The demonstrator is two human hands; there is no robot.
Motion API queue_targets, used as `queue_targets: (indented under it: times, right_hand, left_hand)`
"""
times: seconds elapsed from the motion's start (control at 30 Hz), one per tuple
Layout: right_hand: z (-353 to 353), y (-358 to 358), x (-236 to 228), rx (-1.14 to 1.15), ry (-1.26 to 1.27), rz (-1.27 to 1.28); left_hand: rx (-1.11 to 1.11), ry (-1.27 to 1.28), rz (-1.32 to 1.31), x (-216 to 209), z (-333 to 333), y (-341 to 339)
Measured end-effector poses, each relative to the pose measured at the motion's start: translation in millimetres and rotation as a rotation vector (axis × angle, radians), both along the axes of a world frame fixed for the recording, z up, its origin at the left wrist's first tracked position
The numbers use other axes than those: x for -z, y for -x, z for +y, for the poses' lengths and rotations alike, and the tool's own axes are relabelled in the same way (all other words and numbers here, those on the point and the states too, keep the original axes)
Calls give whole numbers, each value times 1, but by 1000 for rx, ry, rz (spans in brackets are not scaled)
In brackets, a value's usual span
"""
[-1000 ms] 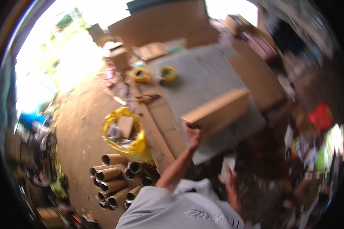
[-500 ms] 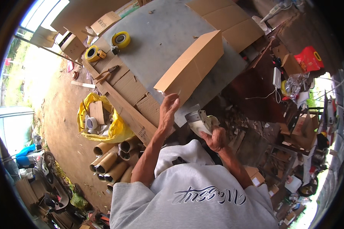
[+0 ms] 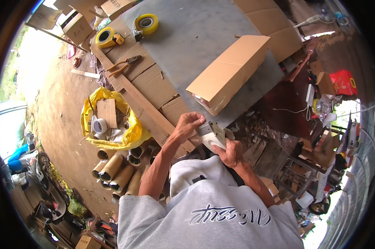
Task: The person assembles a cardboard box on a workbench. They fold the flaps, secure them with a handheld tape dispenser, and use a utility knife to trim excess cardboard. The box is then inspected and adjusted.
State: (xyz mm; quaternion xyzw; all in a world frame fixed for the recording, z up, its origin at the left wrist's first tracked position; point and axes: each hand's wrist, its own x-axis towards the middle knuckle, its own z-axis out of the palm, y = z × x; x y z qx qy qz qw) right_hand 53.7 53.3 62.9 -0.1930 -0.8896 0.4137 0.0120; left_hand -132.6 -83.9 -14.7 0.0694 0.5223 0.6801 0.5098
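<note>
My right hand (image 3: 230,152) is wrapped round a tape dispenser (image 3: 212,132) with a metal front and a pale roll, held just off the table's near edge. My left hand (image 3: 188,125) is closed in a pinch at the dispenser's front. What sits between its fingertips, possibly the tape's end, is too small to make out. Beyond both hands, a long brown cardboard box (image 3: 231,68) lies on the grey tabletop (image 3: 183,31), touched by neither hand. Clear tape shows at its near end.
Pliers (image 3: 124,65), a yellow tape roll (image 3: 105,37) and another tape roll in a dispenser (image 3: 146,24) lie on the table's left. A yellow bag (image 3: 133,139) of scraps and several cardboard tubes (image 3: 112,167) stand on the floor left. Flattened cardboard (image 3: 274,31) lies far right.
My left hand has come away from the box's near end to the dispenser's front, its fingers now pinched. The dispenser has turned slightly in my right hand. The view has shifted.
</note>
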Motion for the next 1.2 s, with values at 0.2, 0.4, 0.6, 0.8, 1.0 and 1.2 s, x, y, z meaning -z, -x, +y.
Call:
queue_targets:
  times: [0.2,0.4,0.6,0.8,1.0,1.2]
  right_hand:
    - [-30,56,20,108,100,-366]
    - [-62,26,51,178,-123,-252]
    - [-67,37,65,285,-161,-301]
    - [-74,36,85,355,-177,-358]
    - [-71,32,94,365,-222,-381]
    - [-57,25,95,363,-295,-279]
  left_hand:
    - [-288,106,175,45,-13,63]
    - [-237,1,342,84,9,148]
    - [-214,-89,245,104,52,150]
    - [-147,-46,275,122,84,141]
    - [-295,259,1001,107,103,122]
    - [44,305,853,64,86,111]
